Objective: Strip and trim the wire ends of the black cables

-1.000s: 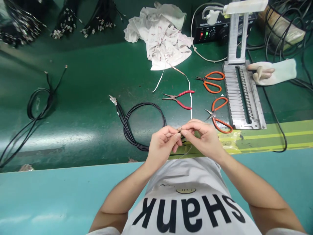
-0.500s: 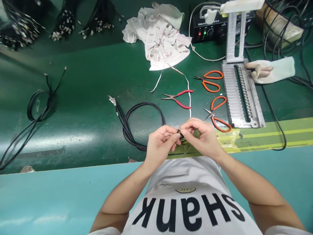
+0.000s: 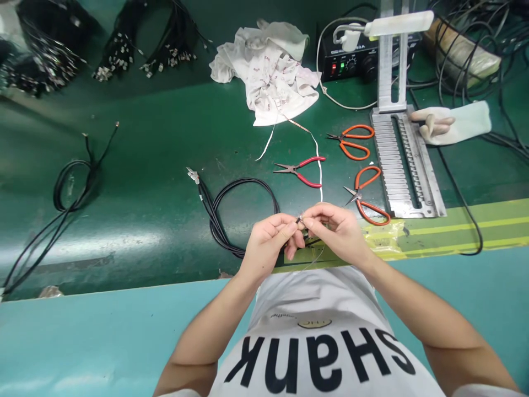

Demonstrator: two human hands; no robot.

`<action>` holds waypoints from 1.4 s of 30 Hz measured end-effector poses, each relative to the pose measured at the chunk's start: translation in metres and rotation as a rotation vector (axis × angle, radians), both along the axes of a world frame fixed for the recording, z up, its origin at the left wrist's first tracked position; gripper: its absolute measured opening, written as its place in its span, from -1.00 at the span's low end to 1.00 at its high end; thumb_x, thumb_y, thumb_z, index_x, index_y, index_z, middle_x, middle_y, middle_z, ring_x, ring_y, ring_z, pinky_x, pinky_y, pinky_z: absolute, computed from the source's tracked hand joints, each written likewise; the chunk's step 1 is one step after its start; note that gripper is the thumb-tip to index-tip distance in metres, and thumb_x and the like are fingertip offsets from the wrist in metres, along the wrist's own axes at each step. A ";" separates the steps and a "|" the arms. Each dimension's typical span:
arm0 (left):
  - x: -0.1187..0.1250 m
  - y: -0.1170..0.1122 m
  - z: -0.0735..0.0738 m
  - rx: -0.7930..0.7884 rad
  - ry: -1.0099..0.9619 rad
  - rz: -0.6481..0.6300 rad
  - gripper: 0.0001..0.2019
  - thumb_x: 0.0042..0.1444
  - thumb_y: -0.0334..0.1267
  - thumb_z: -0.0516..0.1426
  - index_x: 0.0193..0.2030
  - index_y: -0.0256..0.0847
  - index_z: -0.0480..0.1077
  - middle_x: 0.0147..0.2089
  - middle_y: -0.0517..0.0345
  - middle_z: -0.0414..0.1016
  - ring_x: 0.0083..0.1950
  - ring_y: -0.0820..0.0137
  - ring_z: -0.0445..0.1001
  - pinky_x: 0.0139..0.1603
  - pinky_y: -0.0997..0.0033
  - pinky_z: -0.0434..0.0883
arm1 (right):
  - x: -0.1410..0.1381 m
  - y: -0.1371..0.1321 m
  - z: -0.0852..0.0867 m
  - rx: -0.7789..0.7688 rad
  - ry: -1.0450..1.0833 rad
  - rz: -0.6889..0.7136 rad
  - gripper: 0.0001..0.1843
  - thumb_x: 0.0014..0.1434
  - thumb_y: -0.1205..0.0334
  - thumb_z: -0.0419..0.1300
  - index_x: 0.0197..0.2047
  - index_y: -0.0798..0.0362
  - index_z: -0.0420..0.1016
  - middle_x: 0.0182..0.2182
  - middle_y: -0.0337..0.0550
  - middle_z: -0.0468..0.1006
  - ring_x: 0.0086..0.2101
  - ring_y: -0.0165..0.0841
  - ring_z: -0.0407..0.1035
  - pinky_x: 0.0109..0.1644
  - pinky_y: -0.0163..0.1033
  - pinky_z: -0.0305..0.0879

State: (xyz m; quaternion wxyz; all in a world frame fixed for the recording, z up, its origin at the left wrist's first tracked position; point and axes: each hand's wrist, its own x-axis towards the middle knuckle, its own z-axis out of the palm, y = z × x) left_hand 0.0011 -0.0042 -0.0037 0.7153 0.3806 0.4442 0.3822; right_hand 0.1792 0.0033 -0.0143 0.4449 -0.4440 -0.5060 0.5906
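Note:
My left hand (image 3: 270,242) and my right hand (image 3: 334,231) meet at the near edge of the green bench (image 3: 157,182), fingertips pinched together. Between them sits the small metal end of a black cable (image 3: 299,221). The cable's coil (image 3: 243,212) lies on the bench just left of my left hand, and its other connector end (image 3: 192,175) points up and left. Both hands are closed on the cable end; what the fingertips do to it is too small to make out.
Red-handled pliers (image 3: 301,170) and two orange-handled tools (image 3: 355,141) (image 3: 366,193) lie beyond my hands. A metal slotted jig (image 3: 403,165), a white glove (image 3: 454,122), a black control box (image 3: 351,60), a crumpled cloth (image 3: 273,71) and several cable bundles (image 3: 70,176) surround them.
My hands stay pinched on the cable end, almost unmoved. The view has tipped slightly, so the bench objects sit a little lower in the picture.

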 end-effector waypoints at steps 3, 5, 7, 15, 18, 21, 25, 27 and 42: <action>-0.001 -0.001 0.000 -0.004 0.009 -0.003 -0.73 0.22 -0.09 0.24 -0.25 -0.31 0.44 -0.47 0.14 0.55 -0.64 0.55 0.34 -0.60 0.53 0.28 | 0.000 0.000 0.002 0.031 -0.023 0.016 -0.78 0.19 0.14 0.36 -0.14 0.07 0.58 -0.35 -0.18 0.57 -0.35 -0.41 0.44 -0.23 -0.28 0.40; -0.001 -0.001 -0.001 0.006 0.022 -0.004 -0.74 0.23 -0.09 0.23 -0.24 -0.30 0.44 -0.46 0.13 0.55 -0.63 0.54 0.35 -0.59 0.53 0.28 | -0.001 0.001 0.001 0.019 0.000 0.039 -0.73 0.16 0.14 0.39 -0.10 0.06 0.56 -0.39 -0.22 0.55 -0.37 -0.42 0.43 -0.25 -0.28 0.40; -0.002 -0.001 -0.001 0.024 0.030 -0.006 -0.75 0.24 -0.11 0.22 -0.24 -0.30 0.43 -0.45 0.13 0.56 -0.62 0.54 0.36 -0.58 0.54 0.28 | -0.001 0.003 -0.002 0.040 0.010 0.050 -0.75 0.17 0.13 0.39 -0.12 0.05 0.58 -0.35 -0.19 0.56 -0.35 -0.41 0.45 -0.25 -0.27 0.41; -0.006 -0.001 0.001 0.015 0.073 -0.157 -0.70 0.26 -0.05 0.20 -0.21 -0.31 0.44 -0.48 0.12 0.52 -0.63 0.58 0.28 -0.61 0.56 0.18 | 0.018 0.015 0.004 0.494 -0.205 0.186 -0.84 0.34 0.25 0.20 -0.11 -0.04 0.63 -0.27 -0.12 0.61 -0.23 -0.34 0.49 -0.11 -0.18 0.45; -0.008 0.000 0.000 -0.010 0.036 -0.216 -0.70 0.26 -0.05 0.20 -0.24 -0.31 0.45 -0.52 0.14 0.47 -0.64 0.59 0.25 -0.64 0.58 0.14 | 0.027 0.019 0.006 0.668 -0.375 0.259 -0.78 0.38 0.26 0.13 -0.04 -0.07 0.61 -0.20 -0.12 0.63 -0.19 -0.35 0.50 -0.10 -0.19 0.41; -0.010 0.002 0.000 -0.048 -0.003 -0.259 -0.71 0.26 -0.07 0.20 -0.26 -0.30 0.44 -0.55 0.17 0.44 -0.65 0.58 0.23 -0.66 0.58 0.10 | 0.033 0.019 0.007 0.779 -0.557 0.210 -0.78 0.37 0.31 0.13 -0.04 -0.06 0.59 -0.19 -0.14 0.65 -0.20 -0.34 0.51 -0.12 -0.18 0.34; -0.010 0.004 0.002 -0.047 -0.027 -0.182 -0.74 0.26 -0.09 0.21 -0.21 -0.28 0.40 -0.54 0.21 0.41 -0.64 0.61 0.20 -0.63 0.59 0.08 | 0.052 0.008 0.013 0.748 -0.562 0.136 -0.84 0.30 0.32 0.23 -0.10 -0.08 0.61 -0.26 -0.19 0.69 -0.26 -0.35 0.55 -0.15 -0.19 0.35; -0.009 0.004 0.003 -0.034 -0.029 -0.136 -0.74 0.24 -0.08 0.23 -0.20 -0.26 0.37 -0.53 0.23 0.40 -0.62 0.61 0.20 -0.60 0.59 0.10 | 0.069 -0.003 0.018 0.738 -0.565 0.225 -0.81 0.26 0.31 0.29 -0.07 -0.11 0.62 -0.26 -0.21 0.71 -0.29 -0.36 0.57 -0.17 -0.21 0.36; 0.007 0.007 0.011 -0.007 -0.009 -0.142 -0.69 0.33 -0.08 0.12 0.03 -0.21 0.54 -0.47 0.20 0.36 -0.51 0.55 0.15 -0.50 0.50 0.02 | 0.135 -0.045 0.036 0.550 -0.982 0.598 -0.90 0.27 0.18 0.27 -0.15 -0.14 0.62 -0.33 -0.23 0.69 -0.38 -0.29 0.55 -0.25 -0.13 0.36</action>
